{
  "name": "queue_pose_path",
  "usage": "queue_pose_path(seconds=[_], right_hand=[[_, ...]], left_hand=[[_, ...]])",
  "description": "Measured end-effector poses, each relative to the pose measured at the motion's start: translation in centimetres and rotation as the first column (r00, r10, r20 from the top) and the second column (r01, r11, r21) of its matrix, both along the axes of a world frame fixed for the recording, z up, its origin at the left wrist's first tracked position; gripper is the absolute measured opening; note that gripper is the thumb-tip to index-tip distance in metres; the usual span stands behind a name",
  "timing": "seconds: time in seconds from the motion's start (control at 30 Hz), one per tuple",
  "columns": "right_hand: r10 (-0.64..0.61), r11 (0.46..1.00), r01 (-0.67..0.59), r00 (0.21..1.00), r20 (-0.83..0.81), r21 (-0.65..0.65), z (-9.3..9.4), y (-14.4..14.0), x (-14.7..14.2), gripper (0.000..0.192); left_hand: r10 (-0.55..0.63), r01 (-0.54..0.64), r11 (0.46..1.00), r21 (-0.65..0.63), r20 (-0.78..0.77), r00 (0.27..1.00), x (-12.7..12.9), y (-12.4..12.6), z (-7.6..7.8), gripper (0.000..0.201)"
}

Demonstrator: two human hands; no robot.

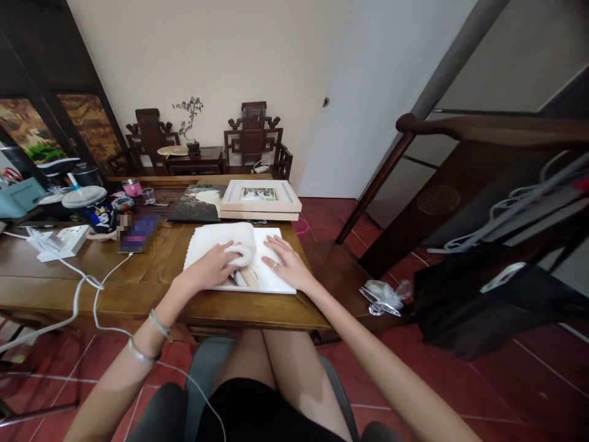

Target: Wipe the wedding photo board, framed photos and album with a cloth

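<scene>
A white flat panel, a canvas or board, lies on the wooden table in front of me. A white folded cloth lies over its upper left part. My left hand presses on the lower edge of the cloth, fingers curled over it. Beside it, my right hand rests flat on the panel with fingers spread, a ring on one finger. A printed picture shows partly under the cloth between my hands.
Stacked light wooden picture frames and a dark painting lie behind the panel. A power strip with white cables, a lidded cup, and a phone sit at left. Carved chairs stand by the far wall; a dark wooden stair rail rises at right.
</scene>
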State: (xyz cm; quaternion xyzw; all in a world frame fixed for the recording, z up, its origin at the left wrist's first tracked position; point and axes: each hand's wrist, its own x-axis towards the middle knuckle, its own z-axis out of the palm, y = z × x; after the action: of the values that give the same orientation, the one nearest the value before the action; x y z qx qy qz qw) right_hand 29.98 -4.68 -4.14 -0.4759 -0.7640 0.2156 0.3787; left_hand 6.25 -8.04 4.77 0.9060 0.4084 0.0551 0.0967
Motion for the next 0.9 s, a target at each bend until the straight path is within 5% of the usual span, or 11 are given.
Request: queue_pose_path(seconds=[0.13, 0.27, 0.5, 0.67, 0.77, 0.9], right_hand=[[0.003, 1.0, -0.003, 1.0, 0.001, 0.003, 0.1, -0.1, 0.0, 0.05], [-0.003, 1.0, 0.003, 1.0, -0.007, 0.003, 0.1, -0.2, -0.1, 0.049], [0.02, 1.0, -0.02, 1.0, -0.013, 0.015, 0.2, -0.2, 0.0, 0.047], [0.036, 0.999, -0.036, 0.999, -0.015, 0.009, 0.1, -0.1, 0.1, 0.044], [0.048, 0.999, -0.048, 0.999, -0.015, 0.012, -0.1, 0.0, 0.2, 0.045], [0.042, 0.999, -0.041, 0.999, -0.022, 0.007, -0.1, 0.0, 0.2, 0.046]], left_hand=[[0.039, -0.036, 0.994, 0.105, -0.03, 0.999, 0.1, 4.6, -0.9, 0.032], [0.1, -0.095, 0.986, 0.138, -0.032, 0.994, -0.1, 5.9, -1.9, 0.032], [0.107, -0.105, 0.994, 0.024, -0.115, 0.988, 0.3, -1.1, -0.5, 0.034], [-0.016, 0.013, 1.0, -0.024, -0.115, 0.993, 0.8, -6.7, 0.3, 0.034], [-0.05, 0.048, 0.998, -0.028, -0.106, 0.993, 1.4, -7.2, 0.2, 0.034], [0.008, -0.013, 0.999, -0.039, -0.117, 0.993, 1.9, -3.9, 0.0, 0.034]])
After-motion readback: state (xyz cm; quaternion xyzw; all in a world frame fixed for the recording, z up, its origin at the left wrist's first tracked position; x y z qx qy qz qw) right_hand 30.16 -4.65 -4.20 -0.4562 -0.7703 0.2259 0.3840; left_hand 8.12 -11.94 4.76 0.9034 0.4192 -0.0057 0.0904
